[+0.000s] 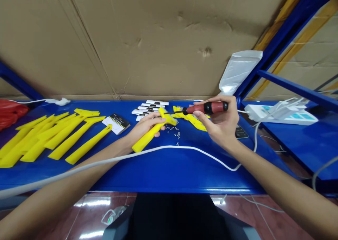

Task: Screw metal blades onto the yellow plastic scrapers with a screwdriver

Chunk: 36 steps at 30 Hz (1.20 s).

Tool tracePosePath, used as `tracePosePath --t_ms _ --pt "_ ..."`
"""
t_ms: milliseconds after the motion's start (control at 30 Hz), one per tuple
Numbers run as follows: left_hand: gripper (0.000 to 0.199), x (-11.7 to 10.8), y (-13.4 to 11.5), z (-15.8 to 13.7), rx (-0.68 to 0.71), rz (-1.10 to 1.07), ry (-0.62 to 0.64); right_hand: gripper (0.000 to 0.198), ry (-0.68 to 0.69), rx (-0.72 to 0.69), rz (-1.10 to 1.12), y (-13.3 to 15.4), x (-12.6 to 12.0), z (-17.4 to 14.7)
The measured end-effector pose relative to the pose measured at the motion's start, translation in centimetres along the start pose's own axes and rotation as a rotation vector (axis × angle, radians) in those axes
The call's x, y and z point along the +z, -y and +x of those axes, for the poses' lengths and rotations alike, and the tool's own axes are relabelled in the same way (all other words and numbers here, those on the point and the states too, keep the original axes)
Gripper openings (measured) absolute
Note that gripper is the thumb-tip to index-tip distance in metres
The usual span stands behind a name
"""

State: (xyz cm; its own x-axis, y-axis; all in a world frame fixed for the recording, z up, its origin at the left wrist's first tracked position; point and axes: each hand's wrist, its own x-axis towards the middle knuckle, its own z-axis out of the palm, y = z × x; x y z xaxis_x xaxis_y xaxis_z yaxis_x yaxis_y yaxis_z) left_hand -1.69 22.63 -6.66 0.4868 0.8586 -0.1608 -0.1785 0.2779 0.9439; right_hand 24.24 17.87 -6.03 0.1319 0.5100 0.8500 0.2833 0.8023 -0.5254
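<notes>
My left hand (148,127) is closed around a yellow plastic scraper (148,138), its handle slanting down toward me and its wide head up. In my right hand (224,124) is a red and black screwdriver (204,108), held nearly level. Its thin shaft points left, and the tip meets the scraper's head. Whether a screw sits under the tip is too small to tell. Loose small screws (176,134) lie on the blue table just right of the scraper. Behind my right hand are more yellow plastic pieces (196,122), partly hidden.
Several yellow scrapers (60,131) lie on the blue table (171,173) at left, beside a black and white card (116,123). White pieces (149,108) are stacked at the back. A white cable (195,148) crosses in front. At right sits a power strip (282,115).
</notes>
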Motion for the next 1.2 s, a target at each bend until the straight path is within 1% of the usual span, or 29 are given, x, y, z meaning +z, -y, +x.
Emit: tracePosePath --t_ms 100,233,333,467,567,633,733,833,933,1000,1067,1133,1200 --pt "0.033 -0.01 -0.01 -0.04 -0.010 0.026 0.001 0.050 -0.019 0.013 -0.027 -0.18 -0.18 0.21" --pt "0.033 0.19 -0.18 -0.22 -0.017 0.013 -0.007 0.054 0.046 0.072 0.092 0.18 0.01 0.13" --pt "0.034 0.30 -0.30 -0.30 -0.018 0.015 -0.023 0.054 0.082 0.071 0.143 0.45 0.23 -0.13" --pt "0.033 0.24 -0.22 -0.33 -0.007 0.038 -0.017 0.046 0.020 0.033 0.066 0.25 0.11 -0.15" --pt "0.034 0.24 -0.11 -0.29 -0.008 0.041 -0.008 0.050 -0.036 0.007 -0.031 -0.13 -0.22 0.12" --pt "0.035 0.30 -0.06 -0.22 -0.010 0.029 -0.009 0.051 -0.025 0.020 -0.041 -0.24 -0.37 0.23" --pt "0.037 0.39 -0.03 -0.14 -0.003 0.018 -0.018 0.049 0.050 0.070 0.042 -0.02 -0.31 0.13" --pt "0.036 0.34 -0.04 -0.15 -0.005 0.021 -0.023 0.049 0.090 0.074 0.101 0.38 -0.11 -0.02" --pt "0.034 0.13 0.01 -0.19 -0.008 0.057 -0.021 0.045 0.055 0.018 0.021 0.38 -0.15 0.07" --pt "0.035 -0.01 0.12 -0.18 0.001 0.072 -0.014 0.046 -0.010 -0.022 -0.072 0.13 -0.32 0.26" --pt "0.037 -0.05 0.24 -0.15 0.002 0.068 -0.003 0.048 -0.044 -0.026 -0.123 -0.12 -0.48 0.43" --pt "0.037 0.03 0.32 -0.12 0.001 0.049 0.002 0.048 -0.018 -0.007 -0.088 -0.16 -0.50 0.47" --pt "0.037 0.17 0.30 -0.12 0.003 0.031 -0.002 0.048 0.037 0.032 -0.002 0.08 -0.35 0.35"
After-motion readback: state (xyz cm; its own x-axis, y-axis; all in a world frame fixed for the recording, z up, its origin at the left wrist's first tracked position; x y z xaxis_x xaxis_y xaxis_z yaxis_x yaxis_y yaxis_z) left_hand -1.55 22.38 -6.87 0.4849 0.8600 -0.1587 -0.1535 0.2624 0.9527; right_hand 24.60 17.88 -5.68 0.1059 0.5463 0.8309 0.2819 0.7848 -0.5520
